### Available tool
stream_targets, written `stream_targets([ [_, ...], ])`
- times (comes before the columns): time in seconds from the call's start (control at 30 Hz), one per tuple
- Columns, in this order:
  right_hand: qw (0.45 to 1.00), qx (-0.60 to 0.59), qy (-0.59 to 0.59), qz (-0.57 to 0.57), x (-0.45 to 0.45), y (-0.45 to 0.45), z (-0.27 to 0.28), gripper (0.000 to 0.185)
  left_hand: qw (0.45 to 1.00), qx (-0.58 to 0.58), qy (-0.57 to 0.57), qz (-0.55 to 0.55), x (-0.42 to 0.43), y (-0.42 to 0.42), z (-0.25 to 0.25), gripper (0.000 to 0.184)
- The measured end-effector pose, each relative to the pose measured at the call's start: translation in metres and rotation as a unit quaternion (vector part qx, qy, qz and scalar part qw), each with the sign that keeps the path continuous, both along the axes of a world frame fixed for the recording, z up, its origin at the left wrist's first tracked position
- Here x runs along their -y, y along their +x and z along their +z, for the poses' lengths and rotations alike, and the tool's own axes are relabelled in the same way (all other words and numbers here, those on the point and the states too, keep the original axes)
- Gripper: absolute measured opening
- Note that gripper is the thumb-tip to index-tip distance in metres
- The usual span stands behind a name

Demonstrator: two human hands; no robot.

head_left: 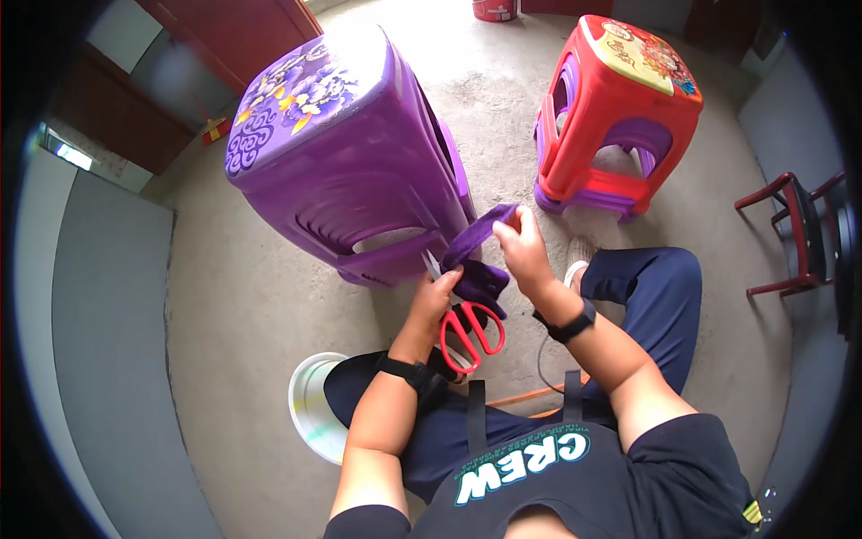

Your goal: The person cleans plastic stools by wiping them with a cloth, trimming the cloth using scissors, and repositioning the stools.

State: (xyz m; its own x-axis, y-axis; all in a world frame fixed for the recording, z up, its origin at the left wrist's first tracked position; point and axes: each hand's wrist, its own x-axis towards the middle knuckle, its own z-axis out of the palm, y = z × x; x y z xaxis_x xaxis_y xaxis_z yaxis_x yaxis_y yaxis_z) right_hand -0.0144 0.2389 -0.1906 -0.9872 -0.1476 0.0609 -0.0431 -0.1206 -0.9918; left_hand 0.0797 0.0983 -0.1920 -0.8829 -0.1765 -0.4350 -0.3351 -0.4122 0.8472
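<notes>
My left hand [433, 296] is closed round the middle of a pair of scissors [474, 340]. The red handles point down toward my lap and the metal tip points up and left. A dark purple cloth [480, 238] runs between my hands, and its lower part hangs beside the scissors, next to my left thumb. My right hand [523, 244] pinches the upper right end of the cloth between thumb and fingers. Whether my left fingers also grip the cloth is partly hidden.
A tall purple stool [350, 153] stands close ahead on the left. Farther right is a red stool [620, 108] with purple parts beneath. A white bucket [310, 404] sits by my left leg, and a dark red-framed chair [795, 234] is at the right wall.
</notes>
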Motion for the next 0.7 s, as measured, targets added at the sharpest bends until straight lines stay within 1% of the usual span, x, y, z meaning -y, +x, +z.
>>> stream_targets([
  [0.03,0.999,0.001,0.012,0.044,-0.006,0.015,0.008,0.009,1.000,-0.008,0.015,0.010,0.000,0.000,0.008,0.027],
  [0.07,0.985,-0.042,0.094,0.140,-0.017,0.031,0.014,0.010,0.999,-0.016,0.029,0.020,0.000,0.000,0.012,0.028],
  [0.1,0.951,-0.127,0.185,0.210,-0.025,0.046,0.010,0.011,0.999,-0.004,0.002,0.041,0.002,0.000,0.010,0.027],
  [0.13,0.938,-0.148,0.210,0.231,-0.029,0.062,0.015,0.013,0.998,-0.029,-0.015,0.048,0.003,-0.001,0.006,0.027],
  [0.2,0.938,-0.135,0.226,0.227,-0.031,0.081,-0.003,0.023,0.994,-0.079,-0.049,0.063,0.005,-0.002,-0.003,0.026],
  [0.27,0.958,-0.031,0.183,0.219,-0.026,0.093,-0.019,0.032,0.987,-0.085,-0.124,0.058,0.003,0.001,-0.008,0.025],
  [0.3,0.953,-0.034,0.188,0.233,-0.023,0.096,-0.022,0.034,0.981,-0.085,-0.163,0.054,0.003,0.003,-0.010,0.024],
  [0.37,0.947,-0.049,0.193,0.254,-0.018,0.103,-0.034,0.040,0.982,-0.083,-0.163,0.044,0.005,0.004,-0.020,0.024],
  [0.4,0.941,-0.080,0.211,0.253,-0.016,0.105,-0.030,0.041,0.982,-0.082,-0.163,0.038,0.005,0.004,-0.019,0.024],
  [0.47,0.930,0.057,0.192,0.309,-0.016,0.102,-0.018,0.042,0.989,-0.054,-0.133,0.038,0.001,0.007,-0.013,0.026],
  [0.5,0.932,0.080,0.154,0.317,-0.014,0.102,-0.022,0.044,0.991,-0.041,-0.118,0.038,-0.001,0.007,-0.009,0.027],
  [0.57,0.932,0.126,0.079,0.332,-0.011,0.103,-0.035,0.050,0.990,-0.027,-0.138,0.017,-0.003,0.007,-0.006,0.032],
  [0.6,0.927,0.107,0.130,0.334,-0.012,0.101,-0.028,0.051,0.989,-0.021,-0.148,0.007,-0.003,0.006,-0.006,0.036],
  [0.67,0.910,0.068,0.231,0.336,-0.014,0.096,-0.010,0.054,0.987,-0.089,-0.137,0.008,0.003,0.004,-0.022,0.043],
  [0.7,0.918,0.064,0.233,0.313,-0.014,0.096,-0.010,0.055,0.984,-0.122,-0.133,0.010,0.005,0.002,-0.023,0.047],
])
